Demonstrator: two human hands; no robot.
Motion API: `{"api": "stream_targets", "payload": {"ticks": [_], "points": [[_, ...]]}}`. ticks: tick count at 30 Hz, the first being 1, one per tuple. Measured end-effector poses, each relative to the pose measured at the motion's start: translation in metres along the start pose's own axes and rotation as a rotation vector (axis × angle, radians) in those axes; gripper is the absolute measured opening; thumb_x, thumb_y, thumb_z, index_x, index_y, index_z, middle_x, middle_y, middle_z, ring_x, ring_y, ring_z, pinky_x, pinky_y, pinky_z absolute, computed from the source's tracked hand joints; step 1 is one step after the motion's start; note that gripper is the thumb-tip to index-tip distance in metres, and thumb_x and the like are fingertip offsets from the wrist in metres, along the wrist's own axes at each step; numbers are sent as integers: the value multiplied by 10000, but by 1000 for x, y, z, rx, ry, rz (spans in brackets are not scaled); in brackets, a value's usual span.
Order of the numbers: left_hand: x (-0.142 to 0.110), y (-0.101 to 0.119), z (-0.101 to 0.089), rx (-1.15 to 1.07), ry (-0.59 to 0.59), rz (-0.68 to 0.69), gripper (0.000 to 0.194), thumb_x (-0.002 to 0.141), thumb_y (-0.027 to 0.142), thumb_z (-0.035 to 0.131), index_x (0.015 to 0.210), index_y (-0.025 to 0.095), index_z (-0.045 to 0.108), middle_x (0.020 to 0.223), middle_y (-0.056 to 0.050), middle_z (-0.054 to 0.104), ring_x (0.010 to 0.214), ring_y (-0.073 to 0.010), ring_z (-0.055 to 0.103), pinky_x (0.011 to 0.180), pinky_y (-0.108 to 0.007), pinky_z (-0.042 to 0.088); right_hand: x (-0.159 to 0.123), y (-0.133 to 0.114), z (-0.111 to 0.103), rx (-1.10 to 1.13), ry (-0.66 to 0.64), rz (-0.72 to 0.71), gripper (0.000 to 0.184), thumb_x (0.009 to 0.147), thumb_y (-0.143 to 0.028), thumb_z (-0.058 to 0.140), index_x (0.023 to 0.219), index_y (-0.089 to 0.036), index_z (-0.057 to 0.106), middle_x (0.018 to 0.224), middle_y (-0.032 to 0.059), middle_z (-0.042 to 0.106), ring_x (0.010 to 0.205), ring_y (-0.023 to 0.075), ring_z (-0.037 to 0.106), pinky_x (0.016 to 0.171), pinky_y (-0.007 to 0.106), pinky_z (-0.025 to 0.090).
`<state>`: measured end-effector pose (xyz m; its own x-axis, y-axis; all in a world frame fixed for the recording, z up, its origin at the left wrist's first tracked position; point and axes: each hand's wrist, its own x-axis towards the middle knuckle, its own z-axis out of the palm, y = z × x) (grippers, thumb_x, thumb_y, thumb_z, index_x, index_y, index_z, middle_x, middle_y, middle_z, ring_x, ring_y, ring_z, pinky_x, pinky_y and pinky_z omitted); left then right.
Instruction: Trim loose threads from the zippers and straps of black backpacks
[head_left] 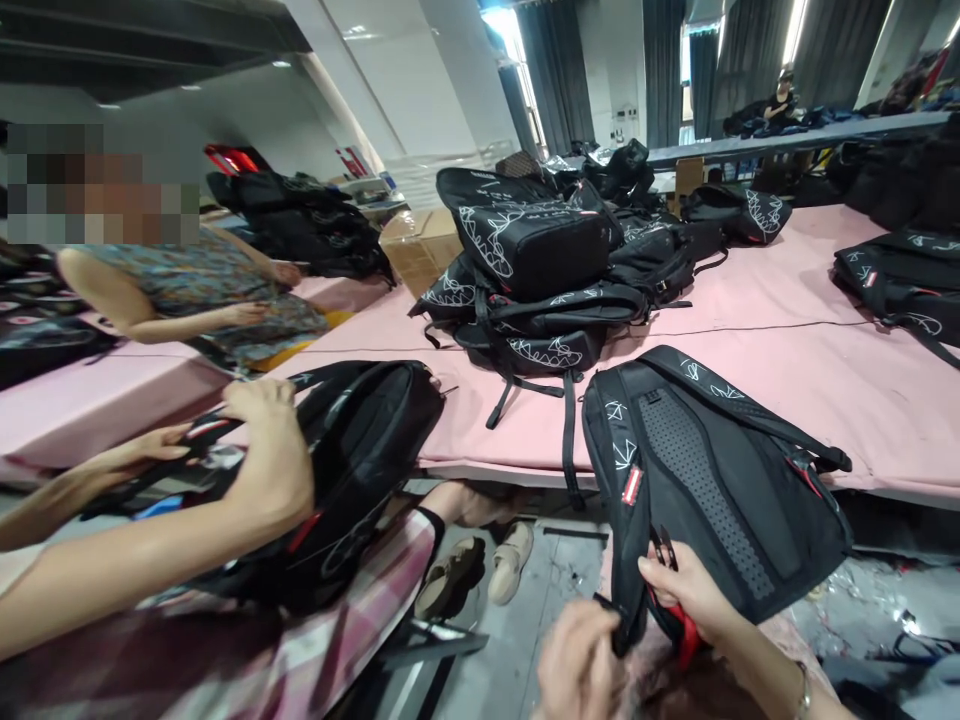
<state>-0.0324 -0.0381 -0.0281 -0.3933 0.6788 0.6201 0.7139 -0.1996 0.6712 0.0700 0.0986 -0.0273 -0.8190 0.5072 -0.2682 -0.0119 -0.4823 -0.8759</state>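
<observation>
Backpack (705,470) slants across the tabletop's (499,430) near edge, beyond both hands; right hand (694,585), nearer, wraps red-handled snips (685,632); left hand (576,655) curls, blurred, at the strap (630,545) end, grip unclear.

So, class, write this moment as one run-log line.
left hand: at strap, blurred | right hand: holds red-and-black tool | backpack: strap side up, partly on pink table
</observation>
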Motion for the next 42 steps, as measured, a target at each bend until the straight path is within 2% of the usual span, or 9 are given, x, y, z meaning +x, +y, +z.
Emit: {"api": "stream_targets", "payload": {"ticks": [3,4,6,10,15,19,27,33,42], "points": [[33,6,2,-161,148,-595,199,804,275,544,971,205,626,939,-73,644,848,-186,600,748,-295,477,-6,7,5,-150,-2,-82,431,696,-561,610,609,-187,414,497,-77,330,437,67,278,420,197,248],[45,6,5,-288,139,-738,255,793,317,564,1010,197,623,1005,-82,646,913,-199,599,786,-304,476,-6,9,7,-205,9,-121,403,727,-544,584,620,-179,451,521,-57,386,472,85,349,455,207,305],[64,3,11,-513,92,-906,345,718,341,654,1021,177,636,1051,-91,654,958,-210,598,821,-303,471,-4,13,9,-301,34,-182,342,786,-494,528,684,-167,529,606,-14,506,587,134,481,562,245,403],[76,-9,16,-765,105,-1050,428,579,264,764,982,162,662,1035,-96,675,877,-191,633,781,-289,488,-3,16,1,-520,154,-245,232,810,-359,520,952,-180,559,832,31,625,776,192,584,704,296,465],[71,-10,12,-857,176,-1125,431,561,234,776,973,164,668,981,-80,695,804,-156,646,727,-247,500,-3,-4,-9,-836,375,-456,220,871,-281,416,1056,-201,506,962,68,594,882,207,577,769,324,465],[75,-1,11,-959,250,-1160,423,548,234,787,948,151,676,924,-70,707,745,-147,650,699,-236,510,6,-19,-10,-982,316,-601,195,861,-204,423,1021,-199,535,939,79,575,874,213,562,775,326,462],[73,2,10,-1050,290,-1114,332,670,298,715,957,136,677,991,-86,692,887,-193,641,792,-258,507,16,-24,-15,-1000,241,-607,200,834,-153,440,994,-202,549,915,67,580,857,205,564,744,309,474],[73,2,12,-1050,182,-1130,336,709,248,686,1026,143,652,934,-77,704,764,-169,654,667,-230,520,18,-33,-16,-1065,181,-660,236,843,-139,419,1037,-194,542,935,72,582,871,198,564,778,308,470],[72,2,20,-1049,231,-1128,362,681,236,709,1028,145,657,999,-93,690,903,-228,642,831,-316,496,17,-40,-12,-1230,212,-642,222,862,-136,398,1038,-189,522,938,67,586,818,193,590,719,290,471]]}}
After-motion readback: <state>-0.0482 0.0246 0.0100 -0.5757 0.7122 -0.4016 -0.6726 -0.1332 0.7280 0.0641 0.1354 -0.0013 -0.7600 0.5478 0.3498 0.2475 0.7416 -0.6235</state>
